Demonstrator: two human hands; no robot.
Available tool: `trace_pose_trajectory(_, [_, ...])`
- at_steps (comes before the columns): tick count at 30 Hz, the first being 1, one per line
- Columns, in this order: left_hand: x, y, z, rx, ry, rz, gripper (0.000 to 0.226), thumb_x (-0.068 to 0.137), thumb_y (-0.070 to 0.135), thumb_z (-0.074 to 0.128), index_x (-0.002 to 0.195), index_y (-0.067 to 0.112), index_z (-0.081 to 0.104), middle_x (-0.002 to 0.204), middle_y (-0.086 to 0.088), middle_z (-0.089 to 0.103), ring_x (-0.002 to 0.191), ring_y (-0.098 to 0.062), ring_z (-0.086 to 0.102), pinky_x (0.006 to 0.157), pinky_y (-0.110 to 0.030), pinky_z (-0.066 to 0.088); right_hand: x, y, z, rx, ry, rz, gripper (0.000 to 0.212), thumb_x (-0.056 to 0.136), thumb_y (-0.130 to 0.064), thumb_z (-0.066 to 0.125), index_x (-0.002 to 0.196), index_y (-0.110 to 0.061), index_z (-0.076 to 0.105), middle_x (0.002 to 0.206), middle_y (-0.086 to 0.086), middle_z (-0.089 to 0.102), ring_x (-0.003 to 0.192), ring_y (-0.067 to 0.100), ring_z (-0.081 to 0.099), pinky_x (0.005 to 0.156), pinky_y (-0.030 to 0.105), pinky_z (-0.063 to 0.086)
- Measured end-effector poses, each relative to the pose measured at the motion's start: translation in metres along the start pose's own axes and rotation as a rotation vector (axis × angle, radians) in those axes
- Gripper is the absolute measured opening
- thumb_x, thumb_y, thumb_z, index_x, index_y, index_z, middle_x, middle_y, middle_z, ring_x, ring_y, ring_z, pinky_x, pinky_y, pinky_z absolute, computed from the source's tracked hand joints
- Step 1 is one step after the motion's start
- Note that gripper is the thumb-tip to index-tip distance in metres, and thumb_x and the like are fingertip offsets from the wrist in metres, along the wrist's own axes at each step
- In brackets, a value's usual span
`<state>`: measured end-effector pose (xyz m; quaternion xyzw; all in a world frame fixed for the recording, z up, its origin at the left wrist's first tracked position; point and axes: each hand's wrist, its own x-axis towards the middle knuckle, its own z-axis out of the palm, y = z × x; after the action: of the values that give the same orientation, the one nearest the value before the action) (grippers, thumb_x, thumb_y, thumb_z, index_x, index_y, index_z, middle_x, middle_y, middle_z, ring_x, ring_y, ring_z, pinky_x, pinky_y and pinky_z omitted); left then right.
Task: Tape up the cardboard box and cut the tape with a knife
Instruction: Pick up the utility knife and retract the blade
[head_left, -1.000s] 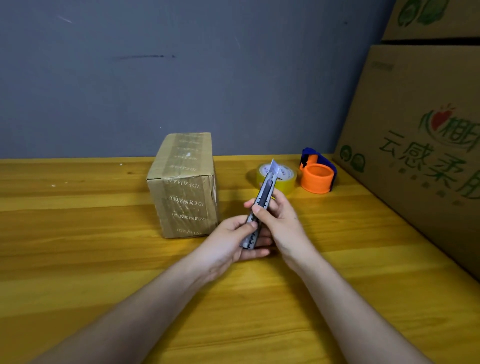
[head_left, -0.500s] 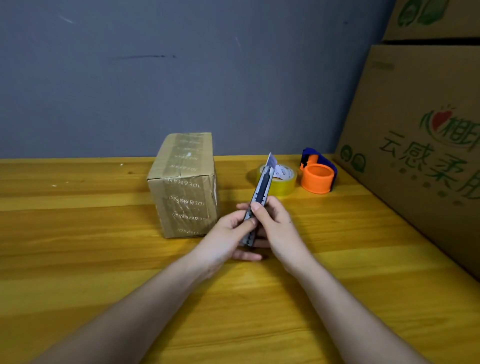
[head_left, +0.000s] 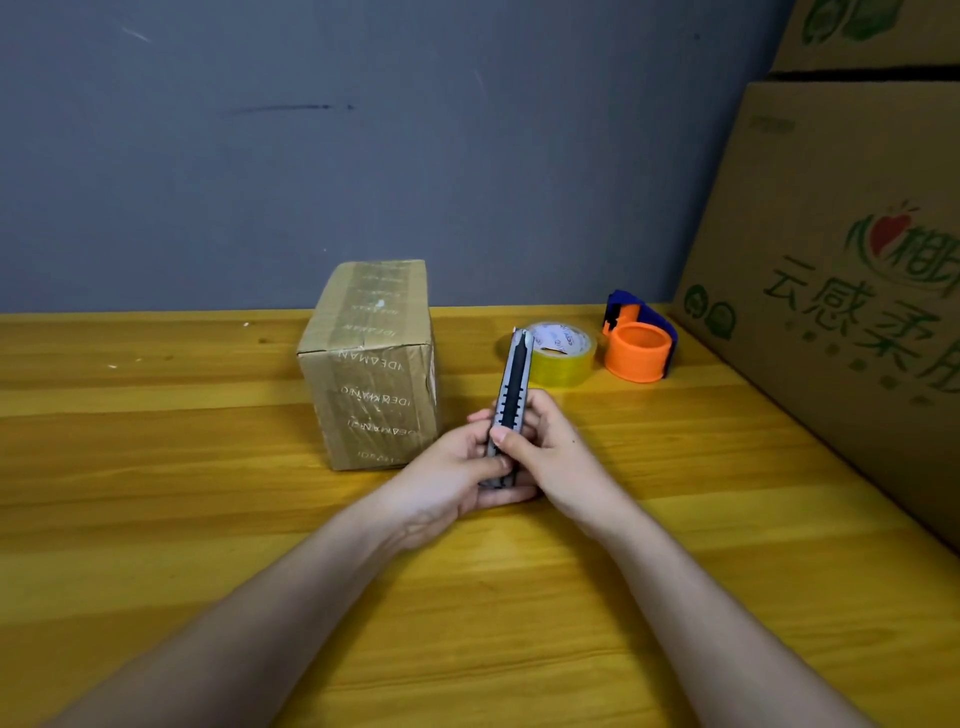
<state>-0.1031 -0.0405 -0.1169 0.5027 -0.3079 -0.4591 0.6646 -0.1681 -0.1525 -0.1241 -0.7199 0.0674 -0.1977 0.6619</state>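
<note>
Both hands are wrapped round the knife (head_left: 511, 405) in the head view, so we've got the left hand (head_left: 447, 480) cupping its lower end with fingers curled under, and the right hand (head_left: 550, 447) gripping the side with the thumb pressed on the slider track. Knife's held up off the table (head_left: 156, 519), tip pointing toward the far edge, and we can't make out any real blade sticking out at the top.

Box (head_left: 371, 364) sits just left of our hands, nearer the far edge, and it already looks taped over the top and down the front. Tape roll (head_left: 563, 353) is right behind the knife tip, with the orange dispenser (head_left: 639, 351) just beside it toward the far right corner. Big carton (head_left: 831, 291) stands along the right edge.

Our guess is the taping and cutting are basically done and we're at the blade-slider bit, probably closing it up. Next we'd want the thumb to finish the slide and then set the knife down safely away from the box.
</note>
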Motion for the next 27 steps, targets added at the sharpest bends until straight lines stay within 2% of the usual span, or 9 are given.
trace_pose_trajectory(2, [-0.001, 0.002, -0.001, -0.005, -0.023, -0.024, 0.039, 0.091, -0.013, 0.039, 0.109, 0.015, 0.060, 0.097, 0.003, 0.073, 0.086, -0.014, 0.071, 0.078, -0.030, 0.059, 0.000, 0.000, -0.002, 0.018, -0.044, 0.023, 0.023, 0.092, 0.004, 0.050, 0.103, -0.016, 0.047, 0.116, 0.010, 0.065, 0.096, 0.015, 0.065, 0.088, 0.033, 0.054])
trace_pose_trajectory(5, [-0.002, 0.004, -0.003, 0.009, -0.067, -0.064, 0.045, 0.091, -0.013, 0.039, 0.121, 0.018, 0.053, 0.108, 0.002, 0.069, 0.089, -0.019, 0.071, 0.075, -0.029, 0.060, -0.002, -0.003, -0.007, 0.039, -0.105, 0.043, 0.024, 0.092, 0.005, 0.050, 0.109, -0.011, 0.045, 0.116, 0.001, 0.065, 0.091, 0.008, 0.068, 0.078, 0.024, 0.056])
trace_pose_trajectory(9, [-0.002, 0.004, -0.004, 0.048, -0.127, -0.068, 0.054, 0.090, -0.015, 0.039, 0.133, 0.018, 0.044, 0.121, -0.001, 0.063, 0.095, -0.023, 0.069, 0.085, -0.033, 0.057, -0.003, -0.007, -0.011, 0.012, -0.143, 0.047, 0.035, 0.090, 0.008, 0.052, 0.122, 0.002, 0.040, 0.120, 0.003, 0.062, 0.097, 0.005, 0.065, 0.086, 0.024, 0.054])
trace_pose_trajectory(12, [-0.002, 0.003, -0.006, 0.020, -0.113, -0.054, 0.049, 0.090, -0.014, 0.040, 0.128, 0.015, 0.048, 0.121, -0.005, 0.063, 0.096, -0.020, 0.068, 0.094, -0.036, 0.052, -0.004, -0.006, -0.011, -0.005, -0.101, 0.050, 0.035, 0.089, 0.003, 0.056, 0.122, -0.002, 0.044, 0.117, 0.004, 0.063, 0.097, 0.008, 0.064, 0.082, 0.023, 0.055])
trace_pose_trajectory(15, [-0.003, 0.003, -0.006, -0.035, -0.100, -0.037, 0.042, 0.090, -0.013, 0.042, 0.120, 0.013, 0.053, 0.113, -0.005, 0.067, 0.092, -0.018, 0.070, 0.091, -0.034, 0.054, -0.005, -0.005, -0.011, 0.000, -0.038, 0.066, 0.031, 0.089, -0.003, 0.059, 0.118, -0.008, 0.051, 0.113, 0.003, 0.065, 0.098, 0.006, 0.062, 0.076, 0.019, 0.054])
trace_pose_trajectory(18, [-0.002, 0.000, -0.006, -0.054, -0.080, -0.006, 0.040, 0.090, -0.012, 0.042, 0.124, 0.008, 0.050, 0.110, -0.008, 0.069, 0.092, -0.021, 0.071, 0.087, -0.032, 0.056, -0.004, -0.005, -0.013, 0.070, -0.018, 0.091, 0.027, 0.090, -0.007, 0.058, 0.117, -0.009, 0.057, 0.113, 0.006, 0.068, 0.099, 0.012, 0.065, 0.081, 0.021, 0.054])
trace_pose_trajectory(21, [0.000, -0.001, -0.006, -0.037, -0.027, 0.027, 0.038, 0.092, -0.007, 0.044, 0.128, 0.006, 0.045, 0.111, -0.014, 0.067, 0.090, -0.022, 0.071, 0.084, -0.031, 0.058, -0.002, -0.005, -0.012, 0.104, 0.019, 0.102, 0.019, 0.091, -0.009, 0.056, 0.108, -0.014, 0.062, 0.101, 0.001, 0.071, 0.088, 0.008, 0.067, 0.077, 0.019, 0.053])
trace_pose_trajectory(25, [0.002, -0.003, 0.002, 0.196, 0.065, 0.071, 0.022, 0.096, 0.003, 0.042, 0.115, 0.014, 0.041, 0.083, 0.002, 0.069, 0.065, -0.013, 0.072, 0.065, -0.022, 0.058, -0.002, -0.006, -0.008, 0.131, 0.092, 0.105, 0.026, 0.092, -0.003, 0.052, 0.117, -0.011, 0.057, 0.096, 0.000, 0.069, 0.075, 0.003, 0.068, 0.063, 0.016, 0.053])
trace_pose_trajectory(27, [0.004, -0.006, 0.005, 0.257, 0.098, 0.093, 0.022, 0.096, 0.000, 0.042, 0.111, 0.015, 0.037, 0.071, 0.004, 0.068, 0.059, -0.009, 0.071, 0.060, -0.019, 0.057, -0.002, -0.008, -0.007, 0.107, 0.144, 0.086, 0.035, 0.091, -0.001, 0.053, 0.124, -0.014, 0.053, 0.100, 0.001, 0.069, 0.082, 0.007, 0.067, 0.073, 0.018, 0.054])
